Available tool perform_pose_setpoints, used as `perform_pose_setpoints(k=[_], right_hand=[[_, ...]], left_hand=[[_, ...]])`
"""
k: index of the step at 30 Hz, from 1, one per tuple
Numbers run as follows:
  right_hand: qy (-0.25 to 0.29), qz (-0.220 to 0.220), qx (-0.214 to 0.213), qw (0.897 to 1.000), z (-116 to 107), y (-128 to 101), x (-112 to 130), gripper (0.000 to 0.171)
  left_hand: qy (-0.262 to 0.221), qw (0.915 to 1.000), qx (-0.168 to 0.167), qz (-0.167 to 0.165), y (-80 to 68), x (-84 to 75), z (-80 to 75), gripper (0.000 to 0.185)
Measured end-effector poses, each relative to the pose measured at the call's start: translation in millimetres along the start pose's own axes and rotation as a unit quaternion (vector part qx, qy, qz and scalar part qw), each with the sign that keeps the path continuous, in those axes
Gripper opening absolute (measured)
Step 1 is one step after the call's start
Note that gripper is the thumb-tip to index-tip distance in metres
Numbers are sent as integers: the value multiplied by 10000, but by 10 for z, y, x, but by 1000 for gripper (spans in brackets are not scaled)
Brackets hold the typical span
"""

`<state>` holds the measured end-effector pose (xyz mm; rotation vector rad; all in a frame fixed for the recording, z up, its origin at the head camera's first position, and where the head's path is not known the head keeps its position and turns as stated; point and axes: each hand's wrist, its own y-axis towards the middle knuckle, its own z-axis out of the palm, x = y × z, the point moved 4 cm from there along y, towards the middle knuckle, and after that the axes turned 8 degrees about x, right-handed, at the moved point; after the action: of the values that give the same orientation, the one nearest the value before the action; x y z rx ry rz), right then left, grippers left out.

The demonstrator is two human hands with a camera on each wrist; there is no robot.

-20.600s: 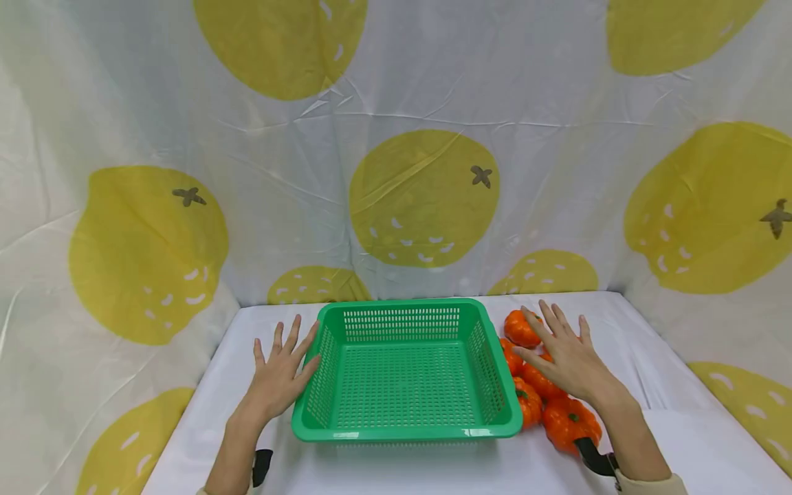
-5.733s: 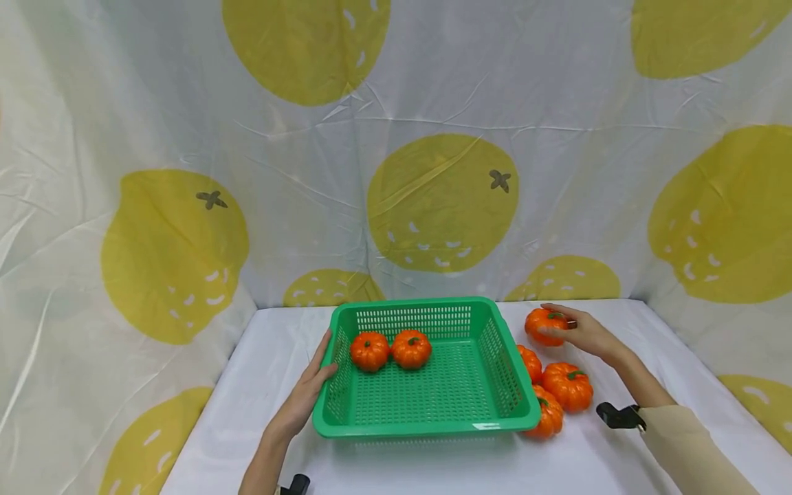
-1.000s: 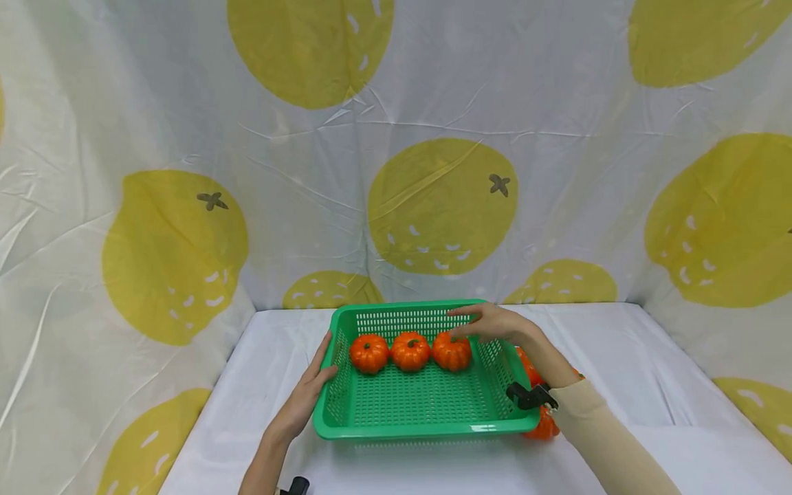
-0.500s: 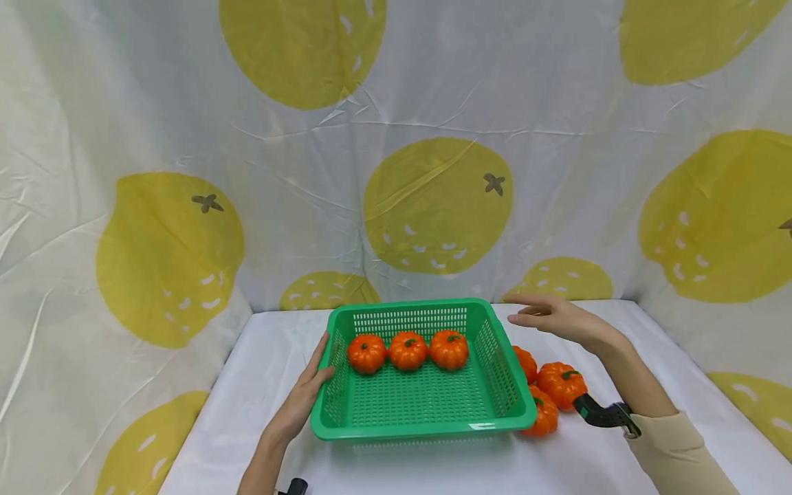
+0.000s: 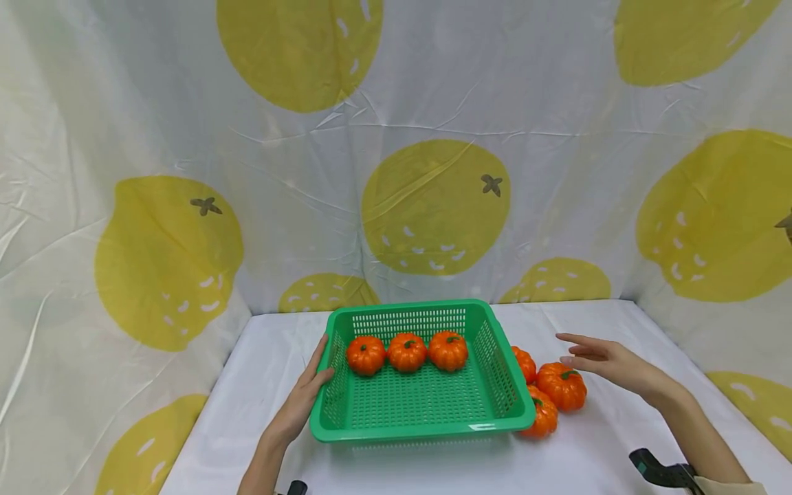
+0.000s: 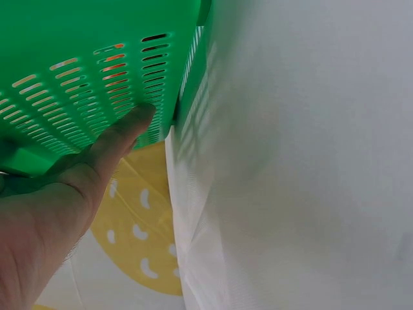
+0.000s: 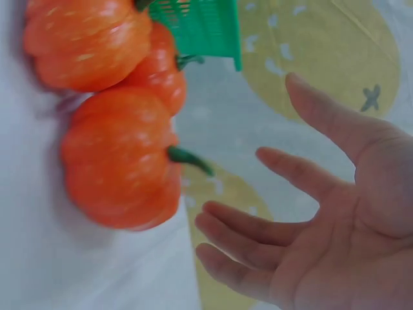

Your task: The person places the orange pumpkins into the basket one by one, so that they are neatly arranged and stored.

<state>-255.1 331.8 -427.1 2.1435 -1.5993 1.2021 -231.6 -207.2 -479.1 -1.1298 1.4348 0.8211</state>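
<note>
My left hand (image 5: 298, 404) holds the left side of a green plastic basket (image 5: 421, 435), its thumb at the rim and its fingers along the outside. In the left wrist view a straight finger (image 6: 119, 137) lies against the slotted wall. Inside the basket three small orange pumpkins stand in a row: a left one (image 5: 366, 355), a middle one (image 5: 407, 353) and a right one (image 5: 448, 350). My right hand (image 5: 619, 364) is spread and bare, beside a pumpkin (image 5: 561, 386) on the table; the right wrist view shows its fingers apart from that pumpkin's green stem (image 7: 190, 159).
Two more pumpkins, a rear one (image 5: 524, 364) and a front one (image 5: 542, 414), sit against the basket's right side, partly hidden by it. A white cloth (image 5: 609, 440) covers the table. Lemon-print curtain (image 5: 297, 206) encloses the back and sides.
My right hand has left the third pumpkin in the basket and moved right, out over the table, then down toward the pumpkins there. My left hand stays at the basket.
</note>
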Motion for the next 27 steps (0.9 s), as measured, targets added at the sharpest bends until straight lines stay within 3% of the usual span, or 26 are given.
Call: perform_pose_setpoints(k=[12,27], right_hand=[[202,-374,-22,9991,290,-50,-366,67],[-67,-47,-591,9982,400,-11,-477,70]], left_hand=[[-27,10000,-42,-29,-19,-3,4,65],[-40,10000,-29,-7,-16,-4,10,65]])
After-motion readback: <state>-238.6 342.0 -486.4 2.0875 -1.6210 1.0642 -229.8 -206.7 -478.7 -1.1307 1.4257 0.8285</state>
